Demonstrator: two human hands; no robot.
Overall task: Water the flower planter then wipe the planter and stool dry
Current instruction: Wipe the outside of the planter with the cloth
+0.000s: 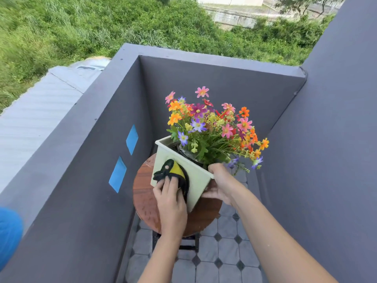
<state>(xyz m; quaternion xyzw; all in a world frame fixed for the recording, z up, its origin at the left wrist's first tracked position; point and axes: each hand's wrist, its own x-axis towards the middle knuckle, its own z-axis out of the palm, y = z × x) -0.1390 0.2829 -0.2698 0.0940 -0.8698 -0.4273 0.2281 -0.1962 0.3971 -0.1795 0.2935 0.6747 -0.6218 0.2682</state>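
Note:
A pale green square planter (196, 180) full of colourful flowers (212, 127) stands on a round brown wooden stool (144, 201) with water drops on its top. My left hand (170, 199) presses a black and yellow cloth (175, 173) flat against the planter's near left side. At the planter's near right corner, my right hand (222, 183) grips the rim and wall. The planter looks tilted toward me.
Grey balcony walls (81, 170) close in on the left, far and right sides, with two blue tape patches (118, 173) on the left wall. The floor is grey tile (224, 252). A blurred blue object (9, 235) sits at the left edge.

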